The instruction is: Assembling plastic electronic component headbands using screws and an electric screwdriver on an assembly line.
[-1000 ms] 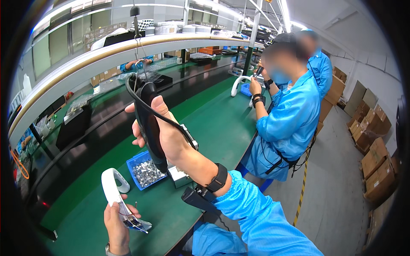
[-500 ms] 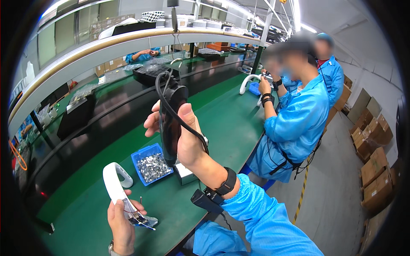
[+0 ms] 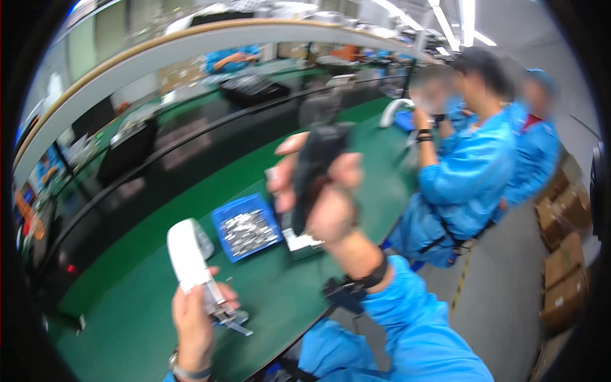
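My left hand [image 3: 194, 328] is closed around the lower end of a white curved plastic housing [image 3: 184, 251]. Loose wires or thin strips and some inner parts show at the housing's open end, beside my fingers; blur hides their detail. Raised over the bench, my right hand [image 3: 332, 213] wraps round a black electric screwdriver [image 3: 317, 175] held upright. Motion smears this hand and the tool, and the tip cannot be made out. Between the two hands stands a blue bin [image 3: 259, 249] filled with small metal parts.
A pale box [image 3: 300, 243] stands right of the bin on the green bench [image 3: 280, 293]. Behind runs a dark conveyor [image 3: 159, 181] with a black tray [image 3: 254, 89]. Co-workers in blue [image 3: 474, 153] stand at the right, cartons [image 3: 563, 280] beyond them. An overhead rail [image 3: 191, 41] crosses above.
My right hand has moved right and slightly down with the screwdriver. The view has turned, so the bench things sit farther right and higher. The left hand still holds the white housing.
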Tool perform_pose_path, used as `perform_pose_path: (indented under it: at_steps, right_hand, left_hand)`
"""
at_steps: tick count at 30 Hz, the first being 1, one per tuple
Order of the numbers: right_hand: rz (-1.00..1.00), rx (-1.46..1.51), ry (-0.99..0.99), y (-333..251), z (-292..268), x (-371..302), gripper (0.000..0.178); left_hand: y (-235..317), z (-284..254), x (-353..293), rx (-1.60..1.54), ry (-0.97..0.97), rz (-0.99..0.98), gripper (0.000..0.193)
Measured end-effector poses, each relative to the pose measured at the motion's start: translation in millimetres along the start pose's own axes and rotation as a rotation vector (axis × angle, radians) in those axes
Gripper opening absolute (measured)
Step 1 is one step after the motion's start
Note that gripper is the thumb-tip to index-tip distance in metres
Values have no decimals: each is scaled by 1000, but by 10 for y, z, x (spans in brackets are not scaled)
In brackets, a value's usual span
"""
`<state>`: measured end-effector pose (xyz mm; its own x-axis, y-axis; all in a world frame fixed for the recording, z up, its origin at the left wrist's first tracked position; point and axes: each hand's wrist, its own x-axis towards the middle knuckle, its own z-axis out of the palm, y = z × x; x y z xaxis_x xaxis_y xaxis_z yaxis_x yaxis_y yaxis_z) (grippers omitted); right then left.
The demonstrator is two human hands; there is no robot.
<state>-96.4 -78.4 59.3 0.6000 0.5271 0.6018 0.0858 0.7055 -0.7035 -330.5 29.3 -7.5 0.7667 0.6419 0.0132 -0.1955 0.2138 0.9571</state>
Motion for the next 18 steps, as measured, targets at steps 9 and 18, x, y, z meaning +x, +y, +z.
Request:
perform_pose_path:
  at_steps: [9,18]
  right_hand:
    - [-94,-136,37,69,-44,-174,93]
    - [-150,-254,72,-43,-374,-223,93]
  left_hand:
    - [64,-53,24,-17,-70,-64,37]
    - [0,-56,33,-37,-128,-37,38]
